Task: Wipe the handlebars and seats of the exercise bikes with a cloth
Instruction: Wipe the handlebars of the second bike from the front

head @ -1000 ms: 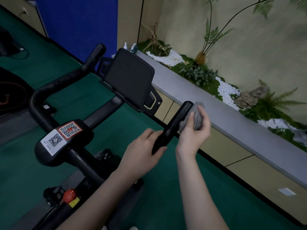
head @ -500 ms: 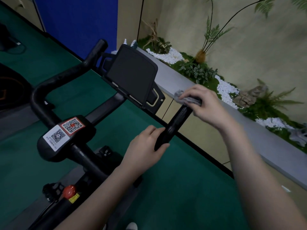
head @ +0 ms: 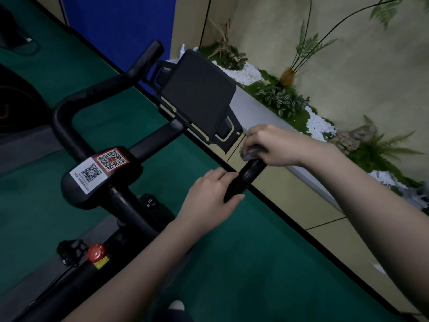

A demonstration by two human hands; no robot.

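Note:
A black exercise bike stands in front of me on green floor. Its right handlebar points up and to the right. My left hand grips the lower part of that bar. My right hand covers the bar's tip from above and holds a grey cloth bunched against it. The left handlebar curves away at the upper left, untouched. A black tablet holder sits between the two bars. The seat is out of view.
Two QR-code stickers mark the handlebar stem. A red knob sits low on the frame. A grey ledge with plants and white pebbles runs along the right wall. Another black machine stands at the far left.
My right hand moved with the cloth from the side of the bar up over its tip, and my forearm swung round to the right. My left hand kept its grip.

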